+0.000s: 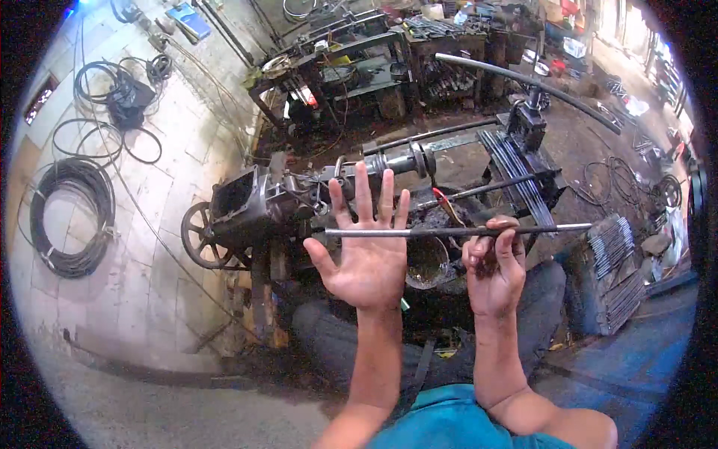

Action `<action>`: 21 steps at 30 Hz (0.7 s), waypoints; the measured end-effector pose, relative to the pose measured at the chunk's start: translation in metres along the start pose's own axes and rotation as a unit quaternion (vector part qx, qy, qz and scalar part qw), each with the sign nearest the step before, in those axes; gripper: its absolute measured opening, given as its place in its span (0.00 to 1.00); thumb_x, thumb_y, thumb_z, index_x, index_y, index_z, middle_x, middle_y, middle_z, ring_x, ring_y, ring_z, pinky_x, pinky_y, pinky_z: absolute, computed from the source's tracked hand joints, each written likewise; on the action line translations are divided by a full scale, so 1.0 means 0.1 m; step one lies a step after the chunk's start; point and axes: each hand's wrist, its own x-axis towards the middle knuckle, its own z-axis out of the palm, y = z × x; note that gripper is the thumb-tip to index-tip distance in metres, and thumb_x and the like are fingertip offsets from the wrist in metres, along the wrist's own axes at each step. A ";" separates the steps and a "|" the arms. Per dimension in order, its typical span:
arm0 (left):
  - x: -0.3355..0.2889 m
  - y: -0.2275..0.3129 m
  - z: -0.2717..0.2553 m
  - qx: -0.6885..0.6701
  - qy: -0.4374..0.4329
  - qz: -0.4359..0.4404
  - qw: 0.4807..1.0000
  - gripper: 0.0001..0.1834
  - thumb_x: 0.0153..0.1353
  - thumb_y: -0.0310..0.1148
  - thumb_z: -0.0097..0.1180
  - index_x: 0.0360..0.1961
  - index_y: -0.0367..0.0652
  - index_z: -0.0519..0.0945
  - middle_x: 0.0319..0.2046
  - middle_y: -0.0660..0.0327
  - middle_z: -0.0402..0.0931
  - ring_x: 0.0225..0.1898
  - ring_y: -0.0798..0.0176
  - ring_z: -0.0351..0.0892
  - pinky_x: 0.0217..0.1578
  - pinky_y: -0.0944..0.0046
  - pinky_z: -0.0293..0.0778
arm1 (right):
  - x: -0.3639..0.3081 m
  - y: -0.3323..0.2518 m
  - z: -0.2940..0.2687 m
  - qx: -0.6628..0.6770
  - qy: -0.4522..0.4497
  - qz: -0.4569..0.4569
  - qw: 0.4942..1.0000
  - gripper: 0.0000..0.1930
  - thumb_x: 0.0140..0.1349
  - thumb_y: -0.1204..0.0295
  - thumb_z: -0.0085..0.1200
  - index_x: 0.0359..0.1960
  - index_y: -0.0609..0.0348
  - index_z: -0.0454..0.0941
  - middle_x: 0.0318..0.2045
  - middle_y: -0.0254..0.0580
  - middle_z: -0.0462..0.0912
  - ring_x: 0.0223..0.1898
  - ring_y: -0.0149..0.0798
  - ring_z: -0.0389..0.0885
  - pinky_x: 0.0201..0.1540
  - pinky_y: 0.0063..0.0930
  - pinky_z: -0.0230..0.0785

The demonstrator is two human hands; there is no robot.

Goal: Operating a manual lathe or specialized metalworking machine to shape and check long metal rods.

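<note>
My left hand (366, 266) is open, palm up with its fingers spread. A thin metal rod (441, 232), dark in the middle and bright silver at both ends, lies level across the left palm; whether it touches the skin I cannot tell. My right hand (493, 273) is closed around the rod's dark stretch, its thumb and fingers smudged black. Beyond both hands stands a greasy machine (258, 202) with a spoked wheel (212, 236) at its left end. Several similar rods (520, 179) lie side by side across the machine's right end.
A round basin (430, 275) sits below the hands. At right, a stack of short rods (613, 247) rests on a block. A long curved bar (535, 86) crosses behind. Black cable coils (71, 217) lie at left. Cluttered workbenches (374, 63) stand at the back.
</note>
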 end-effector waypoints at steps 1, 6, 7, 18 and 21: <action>0.00 -0.02 -0.02 -0.010 0.004 -0.003 1.000 0.41 0.64 0.65 0.44 0.72 0.55 0.56 0.76 0.54 0.38 0.75 0.41 0.34 0.73 0.40 0.30 | 0.01 0.00 -0.02 0.000 0.002 -0.001 1.000 0.16 0.69 0.57 0.51 0.45 0.59 0.72 0.23 0.38 0.76 0.25 0.31 0.74 0.27 0.22 0.66; 0.03 -0.03 -0.03 0.006 0.004 -0.003 1.000 0.41 0.64 0.62 0.46 0.71 0.51 0.58 0.75 0.53 0.39 0.75 0.40 0.34 0.72 0.39 0.30 | 0.04 -0.03 -0.08 -0.001 -0.003 -0.010 1.000 0.16 0.70 0.57 0.50 0.45 0.59 0.72 0.23 0.38 0.76 0.24 0.31 0.73 0.25 0.22 0.64; 0.03 -0.03 -0.02 0.004 0.002 -0.002 1.000 0.41 0.63 0.60 0.49 0.71 0.48 0.59 0.75 0.52 0.40 0.75 0.39 0.33 0.72 0.38 0.29 | 0.05 -0.03 -0.09 0.001 -0.002 -0.009 1.000 0.16 0.70 0.57 0.50 0.45 0.59 0.72 0.23 0.38 0.76 0.24 0.31 0.73 0.25 0.22 0.64; 0.05 -0.17 -0.13 0.036 0.031 -0.046 0.998 0.36 0.67 0.55 0.46 0.69 0.44 0.60 0.73 0.47 0.47 0.72 0.40 0.47 0.71 0.40 0.46 | 0.12 -0.12 -0.23 0.002 0.031 -0.025 0.999 0.17 0.70 0.57 0.50 0.45 0.59 0.73 0.24 0.38 0.76 0.24 0.30 0.72 0.25 0.21 0.62; -0.11 -0.35 -0.25 0.156 0.122 -0.065 0.978 0.30 0.69 0.44 0.44 0.66 0.37 0.62 0.58 0.44 0.70 0.53 0.49 0.76 0.52 0.54 0.75 | 0.14 -0.12 -0.25 -0.022 0.048 -0.020 0.998 0.16 0.70 0.57 0.51 0.45 0.59 0.73 0.24 0.37 0.77 0.24 0.29 0.72 0.26 0.21 0.62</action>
